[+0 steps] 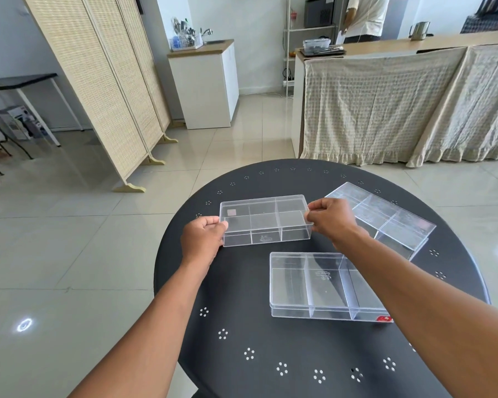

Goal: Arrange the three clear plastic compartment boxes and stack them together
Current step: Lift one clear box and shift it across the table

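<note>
1. Held box [265,221]: clear plastic, lid on, inner dividers visible, far-left part of the round black counter [242,354]. Looks raised a little off the surface or just resting on it; cannot tell which.
2. Left hand [203,239] pinches the box's left short end, fingers curled over the upper edge. Right hand [331,218] pinches the right short end the same way. Both closed on this one box.
3. Near box [314,287]: flat on the counter, closest to the person, red sticker at its right front corner, partly crossed by the right forearm. Apart from the held box.
4. Far-right box [391,216]: angled, behind the right hand, partly hidden by it. Not touching the other two as far as visible.
5. Handling, judged: light, rigid, thin-walled; smooth plastic likely slippery, may crack or scuff if dropped or squeezed hard. Lids may be loose, so lift by the base walls at the short ends, not the lid alone.
6. Step, judged: first box in hand, nothing stacked yet. Stacking needs edges squared up, since smooth lids would let a box slide.
7. Surroundings: tiled floor [69,254], folding screen [98,81], cloth-draped bar behind.
</note>
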A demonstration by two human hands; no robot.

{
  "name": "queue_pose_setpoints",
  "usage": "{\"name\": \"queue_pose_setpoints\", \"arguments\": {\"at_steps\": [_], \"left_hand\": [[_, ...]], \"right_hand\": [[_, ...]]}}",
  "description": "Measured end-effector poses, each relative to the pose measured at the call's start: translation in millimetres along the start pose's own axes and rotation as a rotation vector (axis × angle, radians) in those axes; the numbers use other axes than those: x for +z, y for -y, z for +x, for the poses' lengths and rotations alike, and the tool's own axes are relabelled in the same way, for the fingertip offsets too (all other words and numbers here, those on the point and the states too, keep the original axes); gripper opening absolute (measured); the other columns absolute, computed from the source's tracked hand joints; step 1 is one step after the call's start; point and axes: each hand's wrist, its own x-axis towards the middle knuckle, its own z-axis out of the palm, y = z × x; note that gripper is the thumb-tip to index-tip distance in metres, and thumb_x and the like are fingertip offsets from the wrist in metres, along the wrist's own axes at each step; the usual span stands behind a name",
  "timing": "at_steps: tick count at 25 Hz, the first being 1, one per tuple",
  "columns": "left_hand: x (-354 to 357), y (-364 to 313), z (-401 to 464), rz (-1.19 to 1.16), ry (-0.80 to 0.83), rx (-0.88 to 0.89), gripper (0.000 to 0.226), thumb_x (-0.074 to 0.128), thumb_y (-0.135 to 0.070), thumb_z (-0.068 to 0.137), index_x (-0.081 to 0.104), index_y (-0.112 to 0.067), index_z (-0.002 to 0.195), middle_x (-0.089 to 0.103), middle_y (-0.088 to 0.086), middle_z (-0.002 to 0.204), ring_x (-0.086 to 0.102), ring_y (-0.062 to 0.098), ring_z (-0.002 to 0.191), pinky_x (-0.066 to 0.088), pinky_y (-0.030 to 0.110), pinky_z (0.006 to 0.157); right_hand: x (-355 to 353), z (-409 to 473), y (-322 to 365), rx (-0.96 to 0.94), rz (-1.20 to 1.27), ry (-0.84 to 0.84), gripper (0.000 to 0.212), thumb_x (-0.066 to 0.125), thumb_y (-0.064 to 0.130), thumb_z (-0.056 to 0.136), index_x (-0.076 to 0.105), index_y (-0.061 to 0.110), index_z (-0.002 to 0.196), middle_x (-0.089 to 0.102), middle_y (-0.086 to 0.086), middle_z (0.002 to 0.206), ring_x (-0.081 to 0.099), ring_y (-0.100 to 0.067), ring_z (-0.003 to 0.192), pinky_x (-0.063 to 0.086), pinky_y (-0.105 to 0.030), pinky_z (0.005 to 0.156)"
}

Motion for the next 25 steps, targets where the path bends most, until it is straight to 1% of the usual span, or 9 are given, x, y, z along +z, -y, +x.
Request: {"name": "queue_pose_setpoints", "arguments": {"at_steps": [2,5,9,12,15,18,20,22,25], "left_hand": [[2.5,-4.3,-0.2,0.063,-0.009,0.014,0.013,0.074,-0.031,0.072,0.073,-0.026,0.084,0.081,0.000,0.092,0.079,0.026,0.088,0.064,0.047,0.087],[8.5,-24.6,-13.9,0.266,-0.102,0.148,0.028,0.067,-0.023,0.085,0.075,-0.015,0.111,0.077,0.004,0.114,0.071,0.025,0.108,0.053,0.033,0.094],[37.0,-60.7,-27.7,0.294,-0.097,0.345,0.027,0.064,-0.017,0.089,0.077,-0.013,0.113,0.079,0.004,0.109,0.071,0.021,0.099,0.051,0.029,0.088],[83.8,-82.7,-37.9,0.212,0.099,0.350,0.020,0.067,-0.017,0.087,0.080,-0.014,0.102,0.080,0.007,0.099,0.073,0.022,0.091,0.058,0.035,0.090],[136.4,-97.9,-45.3,0.160,0.283,0.299,0.011,0.067,-0.021,0.080,0.073,-0.024,0.072,0.080,0.013,0.089,0.077,0.032,0.089,0.062,0.049,0.087],[185.3,-105.5,-41.6,0.263,0.345,0.334,0.013,0.067,-0.025,0.077,0.073,-0.014,0.073,0.077,0.017,0.085,0.073,0.037,0.086,0.062,0.040,0.079],[210.8,-111.4,-35.2,0.419,0.371,0.385,0.019,0.065,-0.023,0.081,0.058,-0.012,0.066,0.053,0.013,0.063,0.050,0.036,0.064,0.040,0.032,0.055],[231.6,-114.2,-24.6,0.602,0.390,0.375,0.034,0.063,-0.025,0.085,0.040,-0.014,0.062,0.039,0.003,0.060,0.041,0.030,0.062,0.027,0.033,0.050],[245.3,-106.9,-10.8,0.786,0.486,0.256,0.025,0.063,-0.025,0.083,0.055,-0.008,0.066,0.063,0.009,0.064,0.072,0.036,0.071,0.058,0.035,0.064]], "right_hand": [[-4.2,-5.4,7.3,-0.044,-0.140,0.025,0.004,0.072,0.005,0.078,0.074,0.002,0.080,0.076,-0.018,0.079,0.061,-0.024,0.067,0.063,-0.045,0.070],[-24.8,-21.8,32.9,-0.186,-0.325,0.015,0.015,0.067,0.013,0.083,0.062,0.002,0.073,0.056,-0.010,0.065,0.047,-0.028,0.064,0.045,-0.033,0.063],[-96.4,-39.4,59.1,-0.247,-0.284,-0.187,0.025,0.069,0.019,0.090,0.074,0.001,0.105,0.079,-0.014,0.100,0.068,-0.032,0.101,0.052,-0.029,0.071],[-160.1,-46.1,40.2,-0.168,-0.326,-0.288,0.026,0.073,0.026,0.087,0.077,0.003,0.101,0.078,-0.017,0.099,0.067,-0.034,0.104,0.049,-0.032,0.082],[-199.4,-52.1,1.0,-0.033,-0.378,-0.286,0.025,0.075,0.030,0.084,0.077,0.006,0.091,0.077,-0.016,0.094,0.068,-0.034,0.099,0.048,-0.031,0.078],[-221.3,-53.3,-32.0,0.080,-0.389,-0.265,0.041,0.075,0.043,0.084,0.074,0.002,0.078,0.077,-0.018,0.079,0.073,-0.036,0.085,0.056,-0.035,0.076],[-224.2,-49.4,-49.1,0.183,-0.350,-0.209,0.056,0.072,0.057,0.084,0.069,0.003,0.069,0.077,-0.017,0.068,0.075,-0.034,0.067,0.063,-0.040,0.078],[-220.8,-41.6,-62.4,0.272,-0.292,-0.139,0.059,0.070,0.061,0.085,0.070,0.003,0.076,0.073,-0.012,0.060,0.071,-0.030,0.054,0.065,-0.042,0.076],[-216.2,-29.0,-71.6,0.291,-0.216,-0.095,0.051,0.071,0.050,0.087,0.074,-0.001,0.088,0.075,-0.014,0.068,0.079,-0.034,0.068,0.067,-0.047,0.076]]}}
